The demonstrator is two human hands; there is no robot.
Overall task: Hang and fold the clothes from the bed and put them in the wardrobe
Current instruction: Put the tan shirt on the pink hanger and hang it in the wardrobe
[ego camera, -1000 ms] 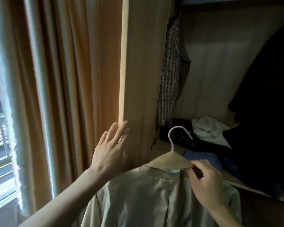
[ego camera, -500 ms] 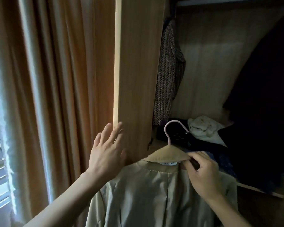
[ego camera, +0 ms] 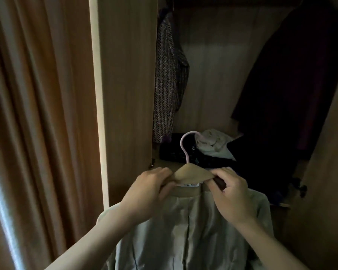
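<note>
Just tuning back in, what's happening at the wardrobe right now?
A person stands at the open wardrobe holding a pale shirt on a pink hanger. The left hand and right hand each pinch its collar, one either side of the hook. The hanger is not yet hung up. Inside, a patterned jacket hangs at left; loose clothes lie heaped on the shelf.

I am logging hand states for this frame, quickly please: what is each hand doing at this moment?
Left hand: holding the shirt collar at its left end.
Right hand: pinching the same collar at its right end.
</note>
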